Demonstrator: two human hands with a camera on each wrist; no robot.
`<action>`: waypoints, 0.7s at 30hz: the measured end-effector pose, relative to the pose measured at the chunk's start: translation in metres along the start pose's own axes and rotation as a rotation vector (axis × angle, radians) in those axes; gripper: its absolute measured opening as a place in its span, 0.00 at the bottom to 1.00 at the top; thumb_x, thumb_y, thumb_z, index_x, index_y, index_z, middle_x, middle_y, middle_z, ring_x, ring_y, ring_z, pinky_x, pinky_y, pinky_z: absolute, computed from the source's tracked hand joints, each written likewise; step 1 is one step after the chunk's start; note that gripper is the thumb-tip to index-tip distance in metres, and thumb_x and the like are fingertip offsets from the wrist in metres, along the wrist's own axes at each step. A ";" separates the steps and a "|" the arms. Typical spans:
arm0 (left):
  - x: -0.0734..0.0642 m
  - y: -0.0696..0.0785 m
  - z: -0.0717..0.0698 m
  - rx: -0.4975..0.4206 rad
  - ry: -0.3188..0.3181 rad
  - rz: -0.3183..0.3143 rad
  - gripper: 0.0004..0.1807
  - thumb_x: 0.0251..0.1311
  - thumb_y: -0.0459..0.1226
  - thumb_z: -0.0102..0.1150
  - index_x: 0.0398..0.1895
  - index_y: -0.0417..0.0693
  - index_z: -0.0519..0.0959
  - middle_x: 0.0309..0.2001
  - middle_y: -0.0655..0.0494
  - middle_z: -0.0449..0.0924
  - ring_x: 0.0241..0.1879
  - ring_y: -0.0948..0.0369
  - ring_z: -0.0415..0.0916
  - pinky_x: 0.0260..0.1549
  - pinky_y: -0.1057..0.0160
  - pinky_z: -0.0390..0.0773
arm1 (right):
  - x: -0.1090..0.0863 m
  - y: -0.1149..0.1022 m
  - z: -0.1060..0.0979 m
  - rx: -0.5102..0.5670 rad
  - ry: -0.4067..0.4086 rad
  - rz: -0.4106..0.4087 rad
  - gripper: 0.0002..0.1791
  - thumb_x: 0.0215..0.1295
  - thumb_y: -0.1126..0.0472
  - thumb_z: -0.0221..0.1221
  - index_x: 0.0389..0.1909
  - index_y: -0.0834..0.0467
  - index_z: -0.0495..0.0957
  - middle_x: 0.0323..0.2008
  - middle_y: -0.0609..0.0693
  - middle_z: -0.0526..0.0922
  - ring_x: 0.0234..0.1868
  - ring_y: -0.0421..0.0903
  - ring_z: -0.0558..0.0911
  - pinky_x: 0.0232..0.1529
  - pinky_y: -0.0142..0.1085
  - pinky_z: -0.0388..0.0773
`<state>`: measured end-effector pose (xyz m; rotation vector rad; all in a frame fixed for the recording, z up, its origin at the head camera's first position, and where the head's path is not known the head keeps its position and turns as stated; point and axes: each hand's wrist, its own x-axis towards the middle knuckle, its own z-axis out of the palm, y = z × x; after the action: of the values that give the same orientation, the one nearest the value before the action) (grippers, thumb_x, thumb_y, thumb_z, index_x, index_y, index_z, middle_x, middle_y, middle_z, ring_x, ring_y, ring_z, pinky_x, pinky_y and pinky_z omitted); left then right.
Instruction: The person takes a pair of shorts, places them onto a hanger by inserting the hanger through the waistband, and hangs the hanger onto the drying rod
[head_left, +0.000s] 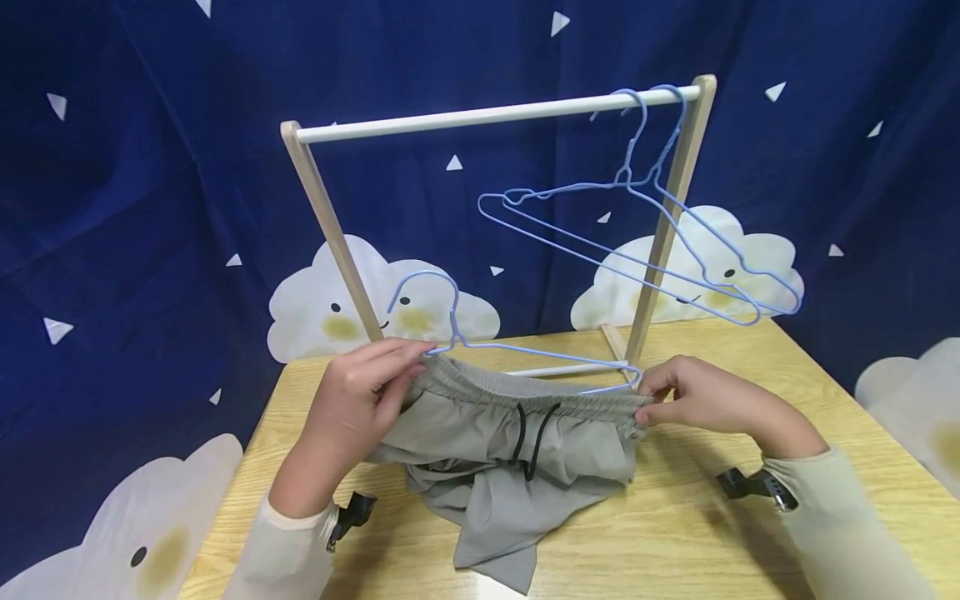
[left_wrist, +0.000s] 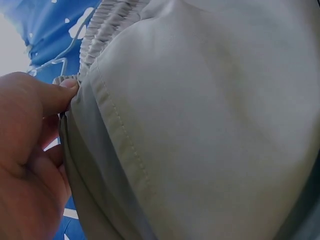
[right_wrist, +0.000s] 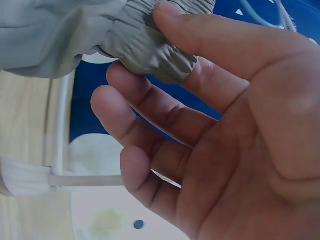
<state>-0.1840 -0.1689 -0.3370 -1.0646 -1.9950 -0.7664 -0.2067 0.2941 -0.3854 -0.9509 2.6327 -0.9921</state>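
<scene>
Grey pants (head_left: 570, 450) with a gathered elastic waistband and a black drawstring (head_left: 536, 446) are held up by the waist, their legs bunched on the table. A blue wire hanger (head_left: 454, 321) sits at the waist opening, its lower part hidden inside the cloth and its hook pointing up. My left hand (head_left: 352, 412) pinches the left end of the waistband beside the hanger. At the other end, my right hand (head_left: 701, 396) pinches the waistband between thumb and index finger, near the hanger's right tip. In the right wrist view its other fingers curve loosely below the gathered waistband (right_wrist: 145, 45).
Behind the pants stands a wooden rack with a white rail (head_left: 465, 119). Two more blue hangers (head_left: 633, 150) hang at its right end. The rack's right post (head_left: 667, 221) stands behind them on the wooden table (head_left: 750, 533). A dark blue patterned curtain (head_left: 150, 250) forms the background.
</scene>
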 end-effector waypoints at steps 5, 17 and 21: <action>0.000 -0.001 -0.002 0.004 0.001 0.000 0.20 0.61 0.22 0.73 0.55 0.42 0.90 0.49 0.50 0.93 0.47 0.54 0.92 0.47 0.56 0.89 | -0.007 -0.004 -0.007 -0.040 0.072 -0.029 0.09 0.70 0.59 0.73 0.31 0.43 0.88 0.31 0.36 0.84 0.32 0.35 0.79 0.29 0.33 0.78; -0.001 -0.005 -0.003 0.038 -0.004 0.002 0.20 0.60 0.21 0.73 0.54 0.41 0.90 0.47 0.50 0.93 0.46 0.53 0.92 0.46 0.56 0.90 | -0.014 -0.015 -0.015 -0.169 0.298 -0.019 0.15 0.66 0.62 0.76 0.31 0.37 0.84 0.34 0.33 0.85 0.29 0.34 0.76 0.24 0.30 0.74; -0.002 -0.006 -0.002 0.050 -0.018 -0.006 0.20 0.60 0.22 0.73 0.55 0.42 0.90 0.47 0.50 0.93 0.46 0.53 0.92 0.46 0.55 0.89 | -0.017 -0.022 -0.016 -0.142 0.331 0.020 0.13 0.67 0.63 0.75 0.32 0.41 0.84 0.33 0.37 0.84 0.34 0.34 0.79 0.28 0.32 0.79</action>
<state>-0.1877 -0.1742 -0.3382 -1.0406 -2.0231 -0.7085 -0.1886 0.3005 -0.3601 -0.8484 3.0141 -1.0486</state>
